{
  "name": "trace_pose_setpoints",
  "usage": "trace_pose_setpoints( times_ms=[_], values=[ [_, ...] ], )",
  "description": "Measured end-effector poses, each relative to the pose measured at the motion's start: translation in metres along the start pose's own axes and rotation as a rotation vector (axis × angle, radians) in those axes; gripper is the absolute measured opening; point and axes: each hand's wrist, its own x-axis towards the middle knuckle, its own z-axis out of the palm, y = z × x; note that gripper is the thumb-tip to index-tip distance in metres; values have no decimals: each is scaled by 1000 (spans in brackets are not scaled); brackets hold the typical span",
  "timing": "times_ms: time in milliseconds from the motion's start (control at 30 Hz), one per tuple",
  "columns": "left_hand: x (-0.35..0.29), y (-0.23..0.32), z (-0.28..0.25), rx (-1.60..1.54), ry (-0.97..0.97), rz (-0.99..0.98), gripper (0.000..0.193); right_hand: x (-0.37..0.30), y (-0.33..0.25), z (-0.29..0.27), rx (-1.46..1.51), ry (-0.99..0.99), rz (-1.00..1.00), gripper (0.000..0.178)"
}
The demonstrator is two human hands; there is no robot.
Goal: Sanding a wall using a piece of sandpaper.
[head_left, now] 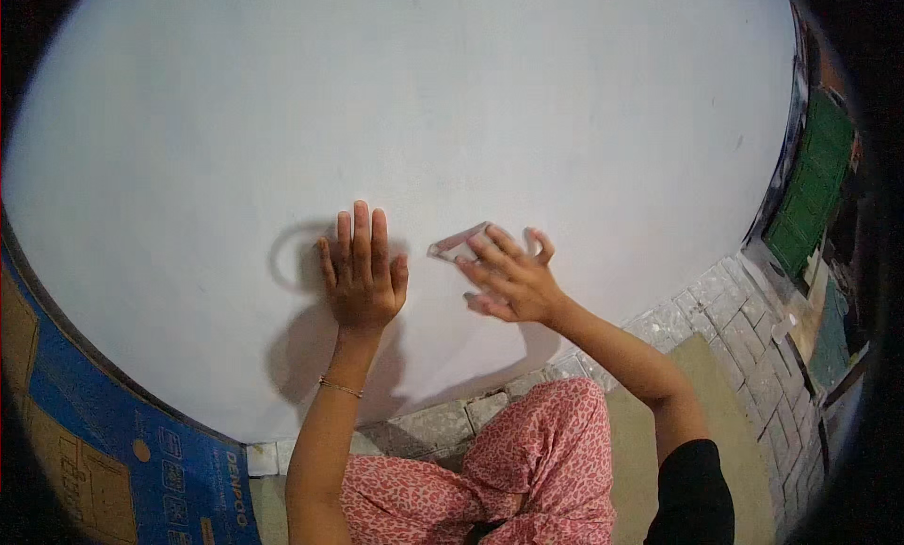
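Observation:
My left hand is flat with its fingers stretched upward, held up against or just before the white wall. It shows nothing in its grasp, and a thin bracelet circles the wrist. My right hand is to its right, fingers spread and partly smeared by motion. At its fingertips is a small, slanted, thin piece, pale and see-through looking with a brownish upper edge. I cannot make out its kind, or whether it lies on the wall. Shadows of my hands and a curved ring-like shadow fall on the wall.
A blue and brown cardboard box stands at the lower left, along the wall. Grey paving bricks run along the wall's foot and to the right. A green panel leans at the far right. My legs in pink patterned trousers are folded below.

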Motion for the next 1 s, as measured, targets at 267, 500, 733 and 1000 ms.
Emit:
trace_pose_setpoints(
  times_ms=[267,500,733,1000],
  values=[
    [-2,-1,2,29,-18,17,56,-9,1,-4,49,-23,56,63],
    [0,1,2,17,1,15,55,0,11,-8,87,159,339,62],
    [-1,1,3,37,8,8,54,-10,11,-5,6,65,117,60],
    [-4,0,4,31,3,19,54,-33,4,2,93,-12,76,53]
  ],
)
